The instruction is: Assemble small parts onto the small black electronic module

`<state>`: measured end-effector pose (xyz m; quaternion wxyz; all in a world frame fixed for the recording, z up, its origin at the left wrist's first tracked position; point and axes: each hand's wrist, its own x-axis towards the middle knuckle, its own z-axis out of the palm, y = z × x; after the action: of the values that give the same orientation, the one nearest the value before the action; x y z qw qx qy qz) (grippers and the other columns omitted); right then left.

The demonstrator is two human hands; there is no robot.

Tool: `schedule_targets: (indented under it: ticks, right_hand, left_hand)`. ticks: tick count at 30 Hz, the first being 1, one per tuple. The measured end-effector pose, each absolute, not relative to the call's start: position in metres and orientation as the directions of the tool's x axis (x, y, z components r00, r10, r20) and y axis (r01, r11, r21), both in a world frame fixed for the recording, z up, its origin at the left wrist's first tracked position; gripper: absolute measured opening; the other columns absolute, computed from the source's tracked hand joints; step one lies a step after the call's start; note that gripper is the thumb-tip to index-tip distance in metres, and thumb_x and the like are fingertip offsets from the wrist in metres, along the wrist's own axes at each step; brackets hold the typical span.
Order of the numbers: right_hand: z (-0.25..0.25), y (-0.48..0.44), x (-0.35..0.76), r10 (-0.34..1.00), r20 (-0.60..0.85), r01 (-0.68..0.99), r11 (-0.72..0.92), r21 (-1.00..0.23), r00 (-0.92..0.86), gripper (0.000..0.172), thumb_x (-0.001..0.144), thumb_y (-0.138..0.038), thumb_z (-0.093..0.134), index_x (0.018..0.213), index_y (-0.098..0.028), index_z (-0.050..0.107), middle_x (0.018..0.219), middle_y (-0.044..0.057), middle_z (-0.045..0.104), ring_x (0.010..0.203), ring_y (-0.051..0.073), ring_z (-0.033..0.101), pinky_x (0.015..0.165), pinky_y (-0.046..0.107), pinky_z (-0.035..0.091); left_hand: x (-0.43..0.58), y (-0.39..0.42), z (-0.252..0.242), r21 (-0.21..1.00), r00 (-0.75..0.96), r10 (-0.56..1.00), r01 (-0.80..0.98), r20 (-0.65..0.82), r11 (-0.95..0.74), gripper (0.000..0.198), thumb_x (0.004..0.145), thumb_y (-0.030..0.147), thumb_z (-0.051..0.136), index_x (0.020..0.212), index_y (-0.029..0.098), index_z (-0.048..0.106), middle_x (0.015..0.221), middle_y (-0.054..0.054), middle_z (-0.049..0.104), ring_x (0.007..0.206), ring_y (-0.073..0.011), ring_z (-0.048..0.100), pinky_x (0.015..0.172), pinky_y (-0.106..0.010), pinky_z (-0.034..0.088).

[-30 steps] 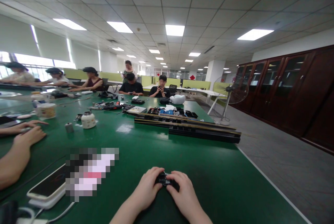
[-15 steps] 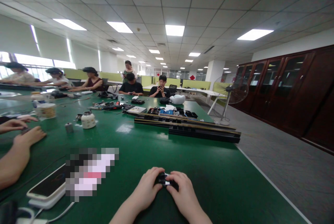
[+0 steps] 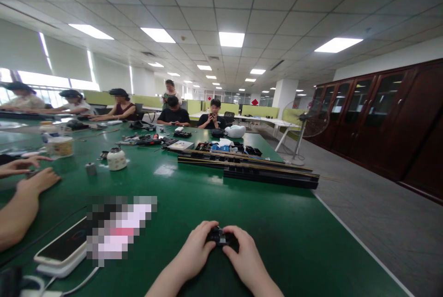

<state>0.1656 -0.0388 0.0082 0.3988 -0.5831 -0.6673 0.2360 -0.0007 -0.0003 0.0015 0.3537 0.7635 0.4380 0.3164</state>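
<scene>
Low in the middle of the head view, a small dark device (image 3: 218, 237) with a light silvery patch sits between my two hands over the green table (image 3: 297, 241). Its exact kind is too small to make out. My left hand (image 3: 198, 245) grips its left side, fingers over the top and thumb at the near edge. On the other side my right hand (image 3: 241, 247) curls round its right end, index finger and thumb against it. The fingers hide both ends of the device.
Left of my hands lie a white-cased phone (image 3: 62, 244) on a white block with cables, and a pixelated patch. Beyond are a small jar (image 3: 116, 158), a grey cylinder (image 3: 91, 169) and long black rails (image 3: 270, 175). A co-worker's hands (image 3: 38, 179) work at the left edge.
My right fingers have shifted slightly right on the dark device, and more of its middle shows. My left hand stays nearly still.
</scene>
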Motion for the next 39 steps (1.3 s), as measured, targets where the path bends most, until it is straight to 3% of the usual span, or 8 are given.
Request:
schedule_targets:
  ticks: [6, 10, 12, 14, 19, 33, 39]
  right_hand:
    - [0.016, -0.042, 0.167, 0.962, 0.271, 0.457, 0.227, -0.860, 0.031, 0.033, 0.066, -0.016, 0.056, 0.097, -0.025, 0.062, 0.101, 0.000, 0.065, 0.099, 0.020, 0.058, 0.090, 0.031, 0.042]
    - [0.021, -0.044, 0.168, 0.957, 0.281, 0.445, 0.222, -0.868, 0.071, 0.030, 0.066, -0.019, 0.058, 0.096, -0.024, 0.062, 0.099, 0.001, 0.066, 0.097, 0.020, 0.059, 0.088, 0.031, 0.043]
    - [0.023, -0.044, 0.168, 0.955, 0.286, 0.446, 0.221, -0.867, 0.082, 0.029, 0.067, -0.019, 0.058, 0.096, -0.024, 0.062, 0.098, 0.002, 0.066, 0.096, 0.020, 0.059, 0.087, 0.031, 0.044]
    - [0.025, -0.044, 0.168, 0.954, 0.287, 0.447, 0.221, -0.867, 0.084, 0.027, 0.068, -0.020, 0.058, 0.095, -0.023, 0.062, 0.098, 0.002, 0.067, 0.095, 0.020, 0.060, 0.087, 0.030, 0.043]
    - [0.025, -0.045, 0.168, 0.953, 0.291, 0.439, 0.228, -0.869, 0.082, 0.024, 0.069, -0.023, 0.060, 0.092, -0.023, 0.063, 0.095, 0.002, 0.068, 0.093, 0.020, 0.061, 0.086, 0.030, 0.044]
    - [0.019, -0.043, 0.171, 0.915, 0.379, 0.451, 0.283, -0.847, 0.137, 0.026, 0.070, -0.024, 0.059, 0.096, -0.022, 0.063, 0.094, 0.003, 0.067, 0.088, 0.019, 0.061, 0.083, 0.031, 0.047]
    - [0.019, -0.043, 0.172, 0.910, 0.393, 0.453, 0.298, -0.840, 0.131, 0.029, 0.073, -0.024, 0.057, 0.101, -0.023, 0.062, 0.098, 0.004, 0.066, 0.092, 0.019, 0.061, 0.085, 0.031, 0.047]
  left_hand:
    - [0.005, 0.003, 0.002, 0.993, 0.416, 0.904, 0.016, 0.101, -0.119, 0.049, 0.066, 0.011, 0.054, 0.115, 0.019, 0.050, 0.113, -0.008, 0.059, 0.104, -0.0207, 0.055, 0.097, -0.035, 0.036]
    - [0.007, 0.000, 0.008, 0.963, 0.393, 0.917, -0.267, 0.074, 0.037, 0.062, 0.066, 0.026, 0.067, 0.122, 0.021, 0.043, 0.103, -0.007, 0.063, 0.097, -0.0208, 0.059, 0.087, -0.033, 0.042]
    - [0.010, -0.002, 0.012, 0.919, 0.355, 0.934, -0.356, -0.033, 0.168, 0.065, 0.070, 0.035, 0.065, 0.127, 0.024, 0.036, 0.102, -0.006, 0.064, 0.085, -0.0180, 0.063, 0.075, -0.029, 0.046]
    - [0.013, -0.005, 0.015, 0.871, 0.335, 0.933, -0.412, -0.128, 0.268, 0.057, 0.074, 0.040, 0.061, 0.124, 0.022, 0.040, 0.096, -0.006, 0.066, 0.077, -0.0157, 0.065, 0.068, -0.027, 0.047]
    - [0.018, -0.009, 0.021, 0.818, 0.348, 0.916, -0.456, -0.200, 0.351, 0.043, 0.078, 0.037, 0.058, 0.116, 0.019, 0.047, 0.096, -0.008, 0.067, 0.070, -0.0138, 0.066, 0.063, -0.024, 0.049]
    - [0.011, -0.008, 0.025, 0.844, 0.330, 0.925, -0.428, -0.187, 0.323, 0.057, 0.073, 0.024, 0.065, 0.125, 0.019, 0.041, 0.096, -0.010, 0.068, 0.071, -0.0155, 0.068, 0.065, -0.024, 0.052]
    - [0.006, -0.009, 0.025, 0.830, 0.416, 0.903, -0.464, -0.105, 0.311, 0.060, 0.069, 0.023, 0.070, 0.123, 0.022, 0.044, 0.105, -0.009, 0.066, 0.084, -0.0175, 0.066, 0.073, -0.026, 0.050]
